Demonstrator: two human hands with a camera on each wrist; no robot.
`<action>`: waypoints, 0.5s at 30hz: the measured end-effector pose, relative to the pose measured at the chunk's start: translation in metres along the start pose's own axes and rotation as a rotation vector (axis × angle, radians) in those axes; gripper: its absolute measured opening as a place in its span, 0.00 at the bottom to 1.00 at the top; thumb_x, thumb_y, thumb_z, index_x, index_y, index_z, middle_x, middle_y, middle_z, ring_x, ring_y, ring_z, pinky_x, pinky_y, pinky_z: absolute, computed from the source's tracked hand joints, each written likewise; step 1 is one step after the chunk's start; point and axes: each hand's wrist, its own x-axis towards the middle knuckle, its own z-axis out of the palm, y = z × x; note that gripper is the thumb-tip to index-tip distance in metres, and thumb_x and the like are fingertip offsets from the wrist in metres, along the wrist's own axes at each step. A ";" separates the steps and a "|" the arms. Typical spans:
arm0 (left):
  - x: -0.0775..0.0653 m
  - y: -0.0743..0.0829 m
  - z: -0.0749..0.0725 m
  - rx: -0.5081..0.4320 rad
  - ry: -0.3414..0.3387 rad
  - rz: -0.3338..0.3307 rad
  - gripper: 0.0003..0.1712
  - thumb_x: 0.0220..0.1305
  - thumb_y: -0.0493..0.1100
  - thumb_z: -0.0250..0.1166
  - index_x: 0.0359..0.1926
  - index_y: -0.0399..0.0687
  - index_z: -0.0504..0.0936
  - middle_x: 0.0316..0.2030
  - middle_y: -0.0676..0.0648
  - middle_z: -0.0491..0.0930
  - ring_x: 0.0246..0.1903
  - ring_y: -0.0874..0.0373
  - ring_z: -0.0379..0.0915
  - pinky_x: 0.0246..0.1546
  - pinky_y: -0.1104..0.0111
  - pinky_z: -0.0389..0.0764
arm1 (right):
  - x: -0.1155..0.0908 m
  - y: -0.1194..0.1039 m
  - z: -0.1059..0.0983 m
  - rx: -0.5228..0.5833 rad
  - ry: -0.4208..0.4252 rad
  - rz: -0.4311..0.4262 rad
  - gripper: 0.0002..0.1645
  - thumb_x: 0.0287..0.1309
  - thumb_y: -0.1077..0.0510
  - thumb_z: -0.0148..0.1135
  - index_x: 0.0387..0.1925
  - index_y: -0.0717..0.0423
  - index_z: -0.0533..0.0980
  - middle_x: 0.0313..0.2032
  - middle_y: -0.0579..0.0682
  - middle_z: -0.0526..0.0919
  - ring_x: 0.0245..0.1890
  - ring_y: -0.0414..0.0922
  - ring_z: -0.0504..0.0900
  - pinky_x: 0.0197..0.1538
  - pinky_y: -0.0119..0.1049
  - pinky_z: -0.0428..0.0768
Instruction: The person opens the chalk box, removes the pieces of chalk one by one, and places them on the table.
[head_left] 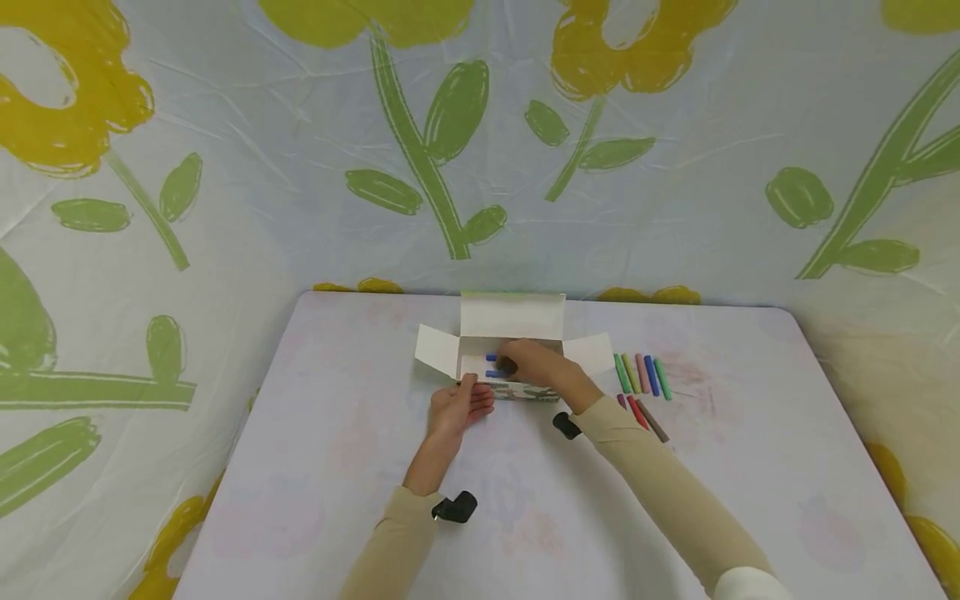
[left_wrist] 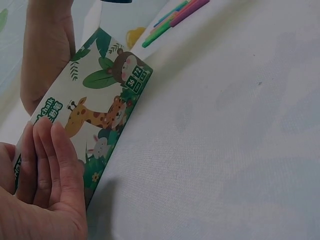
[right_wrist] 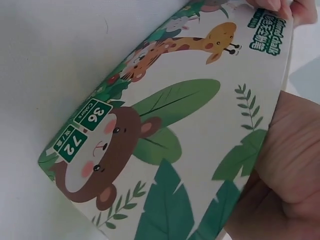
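A white cardboard chalk box (head_left: 513,392) printed with jungle animals lies on the table with its flaps spread. My left hand (head_left: 452,408) holds its near wall at the left end, thumb at the rim. In the left wrist view, the left fingers (left_wrist: 44,165) lie along the printed front. My right hand (head_left: 536,364) reaches down into the box from the right; its fingertips are largely hidden, and I cannot tell whether they hold a chalk. Two blue chalks (head_left: 492,374) show inside, left of the right hand. The right wrist view has the box front (right_wrist: 200,115) covering the fingers.
Right of the box lie several coloured chalks (head_left: 649,375) in a row, with a red chalk (head_left: 637,412) and a brown chalk (head_left: 652,420) nearer. The raised lid (head_left: 512,317) stands at the back. Behind the white table (head_left: 337,467) hangs a flowered cloth (head_left: 315,167).
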 end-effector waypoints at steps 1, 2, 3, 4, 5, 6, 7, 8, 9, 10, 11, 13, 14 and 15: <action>0.000 0.000 0.000 0.001 0.003 -0.001 0.21 0.74 0.45 0.60 0.38 0.27 0.85 0.29 0.44 0.87 0.28 0.59 0.85 0.38 0.67 0.89 | 0.002 0.000 0.000 -0.011 -0.010 0.014 0.13 0.63 0.68 0.69 0.49 0.66 0.82 0.46 0.56 0.86 0.47 0.50 0.83 0.56 0.44 0.83; 0.000 0.000 0.000 0.001 0.005 -0.001 0.21 0.74 0.45 0.60 0.38 0.27 0.85 0.29 0.44 0.87 0.29 0.59 0.85 0.38 0.67 0.89 | 0.004 -0.001 0.000 -0.019 -0.021 0.028 0.13 0.63 0.67 0.69 0.49 0.65 0.82 0.45 0.55 0.86 0.46 0.50 0.83 0.55 0.44 0.83; 0.001 -0.001 0.000 0.001 0.005 0.000 0.21 0.74 0.45 0.60 0.38 0.27 0.85 0.30 0.44 0.87 0.29 0.59 0.85 0.38 0.67 0.89 | 0.005 -0.001 0.001 -0.028 -0.032 0.038 0.12 0.63 0.67 0.69 0.48 0.65 0.82 0.44 0.54 0.85 0.45 0.48 0.83 0.54 0.43 0.83; 0.001 -0.001 0.001 0.003 0.004 0.003 0.21 0.75 0.45 0.60 0.38 0.27 0.85 0.30 0.44 0.87 0.29 0.59 0.85 0.38 0.67 0.89 | 0.007 -0.001 0.001 -0.041 -0.039 0.041 0.11 0.63 0.67 0.69 0.47 0.64 0.82 0.43 0.54 0.85 0.43 0.48 0.82 0.53 0.42 0.83; 0.001 -0.001 0.001 0.002 0.006 0.003 0.21 0.74 0.45 0.60 0.38 0.27 0.85 0.30 0.44 0.87 0.29 0.59 0.85 0.38 0.67 0.89 | 0.008 0.000 0.001 -0.047 -0.046 0.043 0.10 0.64 0.67 0.69 0.46 0.64 0.83 0.42 0.53 0.85 0.42 0.47 0.82 0.52 0.42 0.84; 0.001 -0.001 0.001 0.001 0.005 0.005 0.21 0.74 0.45 0.60 0.38 0.27 0.85 0.30 0.44 0.87 0.29 0.59 0.85 0.38 0.67 0.89 | 0.009 0.001 0.002 -0.053 -0.054 0.042 0.09 0.64 0.66 0.69 0.45 0.63 0.83 0.41 0.53 0.85 0.41 0.46 0.81 0.50 0.41 0.84; 0.001 -0.001 0.001 -0.001 0.006 0.005 0.20 0.74 0.45 0.60 0.38 0.27 0.85 0.29 0.44 0.87 0.29 0.59 0.85 0.38 0.67 0.89 | 0.010 0.002 0.002 -0.053 -0.062 0.045 0.09 0.64 0.66 0.69 0.45 0.63 0.83 0.40 0.52 0.85 0.40 0.46 0.81 0.50 0.41 0.84; 0.001 -0.001 0.001 -0.003 0.006 0.003 0.20 0.74 0.45 0.60 0.37 0.28 0.85 0.29 0.44 0.87 0.29 0.59 0.85 0.38 0.67 0.89 | 0.011 0.003 0.003 -0.049 -0.070 0.046 0.08 0.64 0.66 0.69 0.45 0.62 0.83 0.40 0.52 0.85 0.40 0.45 0.80 0.49 0.40 0.83; 0.001 -0.001 0.001 -0.003 0.005 0.003 0.20 0.74 0.45 0.60 0.37 0.28 0.85 0.29 0.44 0.87 0.29 0.59 0.85 0.38 0.67 0.89 | 0.011 0.004 0.003 -0.048 -0.074 0.042 0.08 0.64 0.66 0.69 0.45 0.62 0.83 0.40 0.51 0.84 0.39 0.45 0.80 0.49 0.40 0.83; 0.001 -0.001 0.001 -0.004 0.004 0.002 0.20 0.74 0.45 0.60 0.37 0.29 0.85 0.29 0.44 0.87 0.29 0.59 0.85 0.38 0.67 0.89 | 0.011 0.005 0.003 -0.043 -0.079 0.036 0.08 0.64 0.66 0.68 0.45 0.62 0.83 0.40 0.51 0.84 0.39 0.45 0.80 0.49 0.40 0.83; 0.001 -0.001 0.001 -0.004 0.002 0.002 0.20 0.74 0.45 0.60 0.37 0.29 0.85 0.29 0.44 0.87 0.29 0.59 0.85 0.38 0.67 0.89 | 0.010 0.005 0.002 -0.033 -0.082 0.030 0.08 0.64 0.66 0.68 0.45 0.62 0.83 0.40 0.51 0.84 0.40 0.45 0.80 0.49 0.40 0.83; 0.001 -0.001 0.000 -0.008 -0.004 0.003 0.20 0.74 0.45 0.60 0.36 0.29 0.85 0.29 0.44 0.87 0.29 0.59 0.85 0.38 0.67 0.89 | 0.009 0.006 0.001 -0.004 -0.084 0.014 0.08 0.64 0.67 0.68 0.45 0.62 0.82 0.40 0.51 0.84 0.41 0.45 0.80 0.50 0.41 0.83; 0.001 -0.001 0.000 -0.010 -0.007 0.004 0.20 0.74 0.45 0.60 0.37 0.29 0.85 0.29 0.45 0.87 0.28 0.59 0.85 0.38 0.67 0.89 | 0.008 0.006 0.000 0.011 -0.079 -0.002 0.08 0.64 0.67 0.68 0.45 0.63 0.82 0.40 0.52 0.84 0.41 0.45 0.81 0.50 0.41 0.84; 0.002 -0.001 0.000 -0.013 -0.008 0.003 0.20 0.74 0.45 0.60 0.37 0.29 0.85 0.29 0.45 0.87 0.28 0.59 0.85 0.38 0.67 0.89 | 0.006 0.007 -0.001 0.024 -0.074 -0.016 0.08 0.64 0.67 0.68 0.45 0.63 0.82 0.40 0.52 0.84 0.41 0.46 0.81 0.50 0.42 0.84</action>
